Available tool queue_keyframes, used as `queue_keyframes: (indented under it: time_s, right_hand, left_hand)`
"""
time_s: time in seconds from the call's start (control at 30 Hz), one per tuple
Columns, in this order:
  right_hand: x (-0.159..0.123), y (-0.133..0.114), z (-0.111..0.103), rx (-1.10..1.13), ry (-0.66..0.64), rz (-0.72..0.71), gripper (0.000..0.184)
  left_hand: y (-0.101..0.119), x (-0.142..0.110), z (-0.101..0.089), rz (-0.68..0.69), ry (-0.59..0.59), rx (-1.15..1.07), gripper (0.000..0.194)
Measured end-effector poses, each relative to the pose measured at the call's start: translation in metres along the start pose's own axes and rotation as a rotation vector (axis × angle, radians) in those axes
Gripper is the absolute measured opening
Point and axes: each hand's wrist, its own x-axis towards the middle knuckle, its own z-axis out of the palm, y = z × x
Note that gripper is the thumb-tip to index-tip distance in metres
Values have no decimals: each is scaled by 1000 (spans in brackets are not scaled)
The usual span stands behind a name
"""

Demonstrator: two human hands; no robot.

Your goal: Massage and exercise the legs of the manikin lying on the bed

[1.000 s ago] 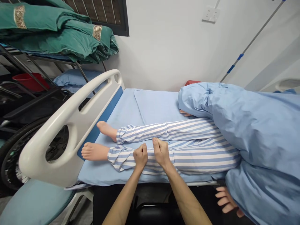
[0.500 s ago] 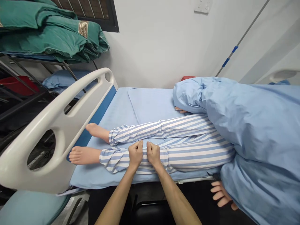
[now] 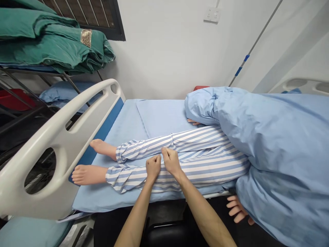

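Note:
My left hand (image 3: 153, 167) is a closed fist over the nearer leg of a mannequin-like figure lying on a bed. Close beside it, my right hand (image 3: 171, 161) is also balled, a little farther out. No object shows in either fist; whether they press on the cloth or hover just above it I cannot tell. Blue-and-white striped trousers (image 3: 208, 169) cover both legs. The nearer bare foot (image 3: 89, 174) and the farther foot (image 3: 103, 148) point to the left. Light blue fabric (image 3: 272, 137) hides the upper body, and one figure's hand (image 3: 239, 209) hangs past the bed's near edge.
At the left stands a white bed end board (image 3: 58, 123) with cut-out grips. The bed sheet (image 3: 159, 111) is light blue. Green folded covers (image 3: 59, 44) lie on a metal rack. A pole with blue clips (image 3: 243, 65) leans near the wall, below a socket (image 3: 212, 14).
Both fists have shifted right along the nearer leg, and the right one has also moved farther out. The gap between them is narrower. The whole view has shifted slightly.

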Motion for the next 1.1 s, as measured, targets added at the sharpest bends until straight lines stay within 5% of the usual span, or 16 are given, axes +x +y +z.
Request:
queue_keyframes:
  time_s: [0.1,0.37,0.43,0.53,0.63,0.77,0.97,1.1]
  right_hand:
    - [-3,6,-7,7,-3,5,48]
    - [-25,64,19,-261,-20,67,45]
    - [-24,64,18,-242,-1,66,46]
    - [-22,65,14,-159,27,68,47]
    - [-21,70,13,-29,60,87,46]
    - [-14,67,8,116,128,181,48]
    - [1,29,-31,28,72,39,48]
    - [-14,46,-44,-88,54,49,48]
  left_hand:
    - [0,-1,1,2,21,-7,42]
    - [18,1,-8,-48,-59,-155,48]
    - [32,-1,-11,-27,-104,-221,50]
    - [45,-6,-6,29,-21,-290,50]
    - [42,-12,13,13,67,-227,48]
    - [28,-15,34,49,18,-6,44]
    - [28,-15,33,71,-11,57,45]
    - [26,-18,34,67,2,87,46]
